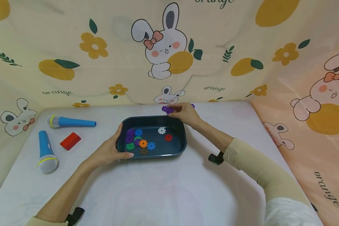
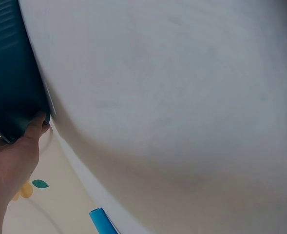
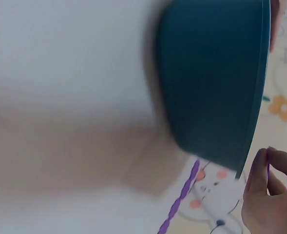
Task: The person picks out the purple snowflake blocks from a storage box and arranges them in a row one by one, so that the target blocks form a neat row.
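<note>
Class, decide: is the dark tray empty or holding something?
Not empty: in the head view, coloured discs lie inside the tray, with patches of its floor bare.

The site is a cloth-screened tabletop station; the room beyond is hidden. A cream-and-peach fabric sheet [image 1: 209, 67] with a rabbit-and-orange print borders the smooth white table [image 1: 147, 185] at the rear and both sides.

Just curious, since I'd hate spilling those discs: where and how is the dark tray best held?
Likely hold the tray at both short ends' rims, one hand from each side. It is longest from left to right, so that should keep it level; the left hand grips its left end, and slotted discs lie inside, below the rim.
</note>
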A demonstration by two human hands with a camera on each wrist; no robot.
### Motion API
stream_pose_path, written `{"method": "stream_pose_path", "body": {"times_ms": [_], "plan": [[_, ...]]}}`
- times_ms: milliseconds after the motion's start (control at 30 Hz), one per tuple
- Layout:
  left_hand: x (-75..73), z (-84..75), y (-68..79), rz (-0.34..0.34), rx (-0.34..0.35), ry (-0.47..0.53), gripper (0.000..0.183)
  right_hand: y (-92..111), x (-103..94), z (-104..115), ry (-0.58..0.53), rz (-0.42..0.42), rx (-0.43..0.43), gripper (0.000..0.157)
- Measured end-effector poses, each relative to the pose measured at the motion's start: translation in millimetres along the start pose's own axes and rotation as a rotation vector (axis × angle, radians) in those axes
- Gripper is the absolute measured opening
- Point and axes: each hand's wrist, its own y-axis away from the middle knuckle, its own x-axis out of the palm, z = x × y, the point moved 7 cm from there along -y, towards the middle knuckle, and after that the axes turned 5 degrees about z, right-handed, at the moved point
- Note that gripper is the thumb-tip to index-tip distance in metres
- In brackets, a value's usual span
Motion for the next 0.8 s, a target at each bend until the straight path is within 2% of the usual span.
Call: {"method": "stream_pose_path", "body": {"times_ms": [167,400,467,567,800], "plan": [[-0.3,-0.2,0.2,-0.002,0.011,0.009,0.128,-3.5,-17.2,-15.6,-0.029,-0.027,0.001,0.041],[-0.6,-0.5,0.3,-0.007,0.014,0.004,0.128,-11.1,-43.5,-40.9,-0.159,-0.064,-0.041,0.044],[-1.1,-0.5,0.5,-0.008,0.01,0.008,0.128,-13.4,-50.3,-49.3,-0.152,-0.074,-0.044,0.044],[-1.2,-0.3,0.9,-0.006,0.006,0.001,0.129,-15.4,-58.8,-62.1,-0.148,-0.076,-0.032,0.044],[0.2,-0.3,1.1,-0.003,0.006,0.01,0.128,-17.6,-77.9,-91.8,-0.253,-0.111,0.02,0.04]]}}
